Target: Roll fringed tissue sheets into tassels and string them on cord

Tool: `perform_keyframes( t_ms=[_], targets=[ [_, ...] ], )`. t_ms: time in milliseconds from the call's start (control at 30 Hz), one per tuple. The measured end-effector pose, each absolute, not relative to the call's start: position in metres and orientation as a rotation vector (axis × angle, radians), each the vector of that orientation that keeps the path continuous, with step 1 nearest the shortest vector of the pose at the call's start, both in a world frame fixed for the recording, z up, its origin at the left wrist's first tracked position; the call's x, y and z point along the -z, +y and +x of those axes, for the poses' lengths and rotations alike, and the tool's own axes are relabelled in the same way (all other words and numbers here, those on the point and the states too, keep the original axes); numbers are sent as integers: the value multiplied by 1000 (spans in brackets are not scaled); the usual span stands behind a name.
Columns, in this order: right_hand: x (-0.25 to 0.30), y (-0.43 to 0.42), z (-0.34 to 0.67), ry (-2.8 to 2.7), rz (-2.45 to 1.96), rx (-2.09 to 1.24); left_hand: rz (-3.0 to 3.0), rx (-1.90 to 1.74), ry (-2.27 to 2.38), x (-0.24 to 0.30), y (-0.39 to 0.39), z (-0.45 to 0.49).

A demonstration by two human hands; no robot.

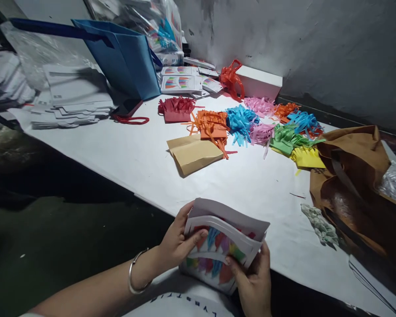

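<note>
Between my two hands is a white cardboard envelope [204,266] printed with colourful tassels, held low in front of my lap. Its top is open, and bits of red show inside the mouth. My left hand [178,240], with a silver bangle at the wrist, grips the left side, thumb across the printed front. On the right side my right hand [254,275] closes around the edge with its thumb on the front. Past the envelope on the table lie a folded tan paper [198,154] and a bundle of orange paper tassels [213,123].
Red [176,110], blue [240,121], green [287,138] and yellow [306,157] tassel bundles lie across the white table [125,149]. Flat envelopes [75,92] are stacked left, by a blue bag [125,59] and a phone [127,108]. A brown bag [356,176] lies right.
</note>
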State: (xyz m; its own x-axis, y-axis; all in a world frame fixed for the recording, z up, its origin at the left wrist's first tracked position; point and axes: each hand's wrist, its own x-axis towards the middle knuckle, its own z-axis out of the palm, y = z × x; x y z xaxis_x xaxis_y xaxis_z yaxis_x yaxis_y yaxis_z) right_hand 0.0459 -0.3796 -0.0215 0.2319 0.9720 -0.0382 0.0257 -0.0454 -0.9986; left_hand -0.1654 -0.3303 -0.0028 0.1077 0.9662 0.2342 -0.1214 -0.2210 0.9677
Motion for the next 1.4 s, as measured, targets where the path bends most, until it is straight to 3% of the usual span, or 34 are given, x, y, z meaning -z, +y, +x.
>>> perform_keyframes(
  t_ms=[233,367,867,1067,1200,1300,1400],
  targets=[
    [23,-370,54,-1135,-1266,-615,1543,-1670,781,9,-315,-152],
    [26,-368,65,-1279,-1215,-619,1511,-1785,758,18,-311,-154],
    [3,-367,100,-1386,-1151,-539,1829,-1046,801,-42,-267,-175],
    [-28,-349,92,-1226,-1170,-656,1805,-1038,782,-61,-266,-167],
    [-36,-339,87,-949,-1132,-983,1548,-1134,828,-65,-268,-155],
    [-35,-334,87,-976,-1088,-1279,1550,-1011,714,-66,-264,-146],
    [-37,-330,86,-1095,-1024,-1241,1663,-990,570,-64,-259,-139]
  ],
)
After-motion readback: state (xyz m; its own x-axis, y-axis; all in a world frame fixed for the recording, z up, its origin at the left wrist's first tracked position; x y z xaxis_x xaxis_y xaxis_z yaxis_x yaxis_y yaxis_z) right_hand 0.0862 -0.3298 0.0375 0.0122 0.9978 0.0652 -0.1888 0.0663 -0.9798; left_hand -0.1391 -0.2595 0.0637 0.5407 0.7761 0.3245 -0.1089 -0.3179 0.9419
